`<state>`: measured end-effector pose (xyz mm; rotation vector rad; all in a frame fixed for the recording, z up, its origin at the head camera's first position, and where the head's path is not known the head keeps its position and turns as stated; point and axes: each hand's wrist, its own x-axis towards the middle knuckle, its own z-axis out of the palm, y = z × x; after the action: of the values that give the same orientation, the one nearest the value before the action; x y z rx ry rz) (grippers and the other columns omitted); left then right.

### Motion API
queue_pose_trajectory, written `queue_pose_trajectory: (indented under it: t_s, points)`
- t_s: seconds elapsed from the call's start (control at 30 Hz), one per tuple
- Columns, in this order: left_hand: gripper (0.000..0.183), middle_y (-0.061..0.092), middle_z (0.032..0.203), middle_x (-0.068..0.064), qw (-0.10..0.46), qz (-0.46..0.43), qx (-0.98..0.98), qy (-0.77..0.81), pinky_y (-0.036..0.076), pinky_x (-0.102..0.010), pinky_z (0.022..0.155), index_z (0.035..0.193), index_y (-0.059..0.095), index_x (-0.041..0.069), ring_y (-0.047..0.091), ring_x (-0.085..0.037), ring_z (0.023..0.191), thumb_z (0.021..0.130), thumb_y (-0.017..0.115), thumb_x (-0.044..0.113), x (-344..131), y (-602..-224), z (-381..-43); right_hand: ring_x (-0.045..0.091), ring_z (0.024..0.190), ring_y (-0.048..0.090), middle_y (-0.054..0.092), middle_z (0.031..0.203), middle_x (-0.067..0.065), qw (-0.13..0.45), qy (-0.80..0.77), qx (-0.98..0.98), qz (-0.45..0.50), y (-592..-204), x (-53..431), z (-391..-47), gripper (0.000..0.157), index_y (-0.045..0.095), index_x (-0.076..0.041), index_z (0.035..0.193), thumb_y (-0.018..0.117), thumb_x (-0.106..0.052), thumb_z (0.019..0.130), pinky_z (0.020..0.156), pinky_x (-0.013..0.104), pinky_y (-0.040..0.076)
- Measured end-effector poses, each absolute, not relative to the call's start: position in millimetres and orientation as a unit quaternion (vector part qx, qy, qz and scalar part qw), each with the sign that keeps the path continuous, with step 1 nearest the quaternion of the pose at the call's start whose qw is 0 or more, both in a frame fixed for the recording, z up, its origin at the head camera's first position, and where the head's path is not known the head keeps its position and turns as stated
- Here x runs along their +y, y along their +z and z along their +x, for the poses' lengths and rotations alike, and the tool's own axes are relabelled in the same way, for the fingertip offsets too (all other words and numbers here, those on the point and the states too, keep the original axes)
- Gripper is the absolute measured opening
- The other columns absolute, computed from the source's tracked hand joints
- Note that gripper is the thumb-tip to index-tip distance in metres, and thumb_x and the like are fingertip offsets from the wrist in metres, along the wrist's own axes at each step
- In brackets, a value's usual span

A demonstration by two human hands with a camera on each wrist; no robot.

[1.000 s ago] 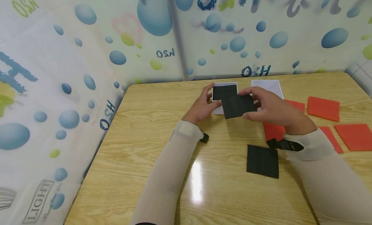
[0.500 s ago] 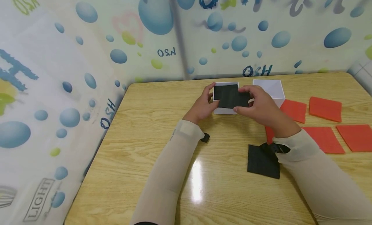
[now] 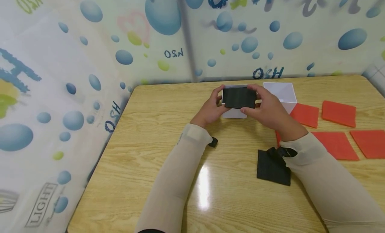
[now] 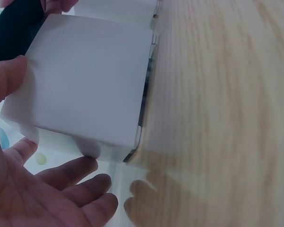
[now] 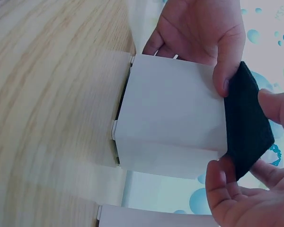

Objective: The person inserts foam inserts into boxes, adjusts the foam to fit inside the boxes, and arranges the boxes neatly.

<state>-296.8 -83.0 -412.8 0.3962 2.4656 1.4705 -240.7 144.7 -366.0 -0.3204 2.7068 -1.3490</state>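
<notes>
A white box (image 3: 234, 113) stands near the table's back edge. My left hand (image 3: 208, 112) holds it from the left, thumb at the near top edge and fingers round the far side. Over its mouth lies a tilted black square sheet (image 3: 239, 98), which my right hand (image 3: 268, 107) pinches by its right edge. In the right wrist view this black sheet (image 5: 246, 123) sticks out past the box's top rim. Inside the box, everything is hidden beneath it. Another black square (image 3: 272, 169) lies on the table, partly under my right wrist.
A second white box (image 3: 280, 92), open at the top, stands to the right. Several red squares, including one at the back (image 3: 339, 113), lie on the right side of the wooden table (image 3: 135, 152). A patterned curtain (image 3: 156, 66) hangs behind the table.
My right hand has moved left and away from me, bringing the black sheet over the box's opening. The black piece seen inside the box earlier is now covered. My left hand has stayed on the box.
</notes>
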Motion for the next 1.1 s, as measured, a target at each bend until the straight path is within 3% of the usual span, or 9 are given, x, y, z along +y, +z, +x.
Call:
queue_pose_trajectory:
  t_s: [0.3,0.47,0.83,1.1]
  points:
    - [0.086,0.037,0.169,-0.005,0.131,0.14,0.84,0.507,0.035,-0.044,0.125,0.167,0.018,0.04,0.037,-0.021,0.156,0.1,0.072,0.038,-81.6,-413.4,-297.9,0.049,0.146,0.046,0.033,0.167,0.023,0.05,-0.437,0.891,-0.111,-370.3,145.8,-245.6,0.086,0.023,-0.015,0.169,0.074,-0.024,0.1,0.112,0.06,0.046]
    - [0.087,0.037,0.169,-0.006,0.129,0.14,0.839,0.51,0.035,-0.047,0.124,0.168,0.019,0.039,0.036,-0.022,0.157,0.099,0.072,0.039,-81.4,-413.2,-297.4,0.045,0.148,0.044,0.037,0.166,0.023,0.028,-0.427,0.897,-0.112,-374.1,144.4,-246.2,0.083,0.026,-0.012,0.167,0.074,-0.025,0.101,0.116,0.059,0.04]
    - [0.087,0.035,0.17,-0.008,0.127,0.146,0.834,0.517,0.035,-0.049,0.124,0.169,0.018,0.033,0.034,-0.023,0.158,0.1,0.07,0.034,-81.9,-412.3,-296.6,0.04,0.15,0.045,0.043,0.163,0.023,-0.02,-0.423,0.901,-0.091,-375.0,140.4,-243.3,0.08,0.034,-0.007,0.164,0.076,-0.027,0.099,0.117,0.058,0.04]
    - [0.086,0.037,0.169,-0.009,0.126,0.14,0.836,0.515,0.035,-0.049,0.124,0.168,0.018,0.037,0.037,-0.023,0.157,0.1,0.07,0.035,-83.0,-413.1,-296.6,0.04,0.147,0.049,0.046,0.162,0.021,-0.032,-0.439,0.895,-0.076,-376.4,139.5,-244.5,0.081,0.036,-0.007,0.163,0.078,-0.029,0.097,0.115,0.057,0.042]
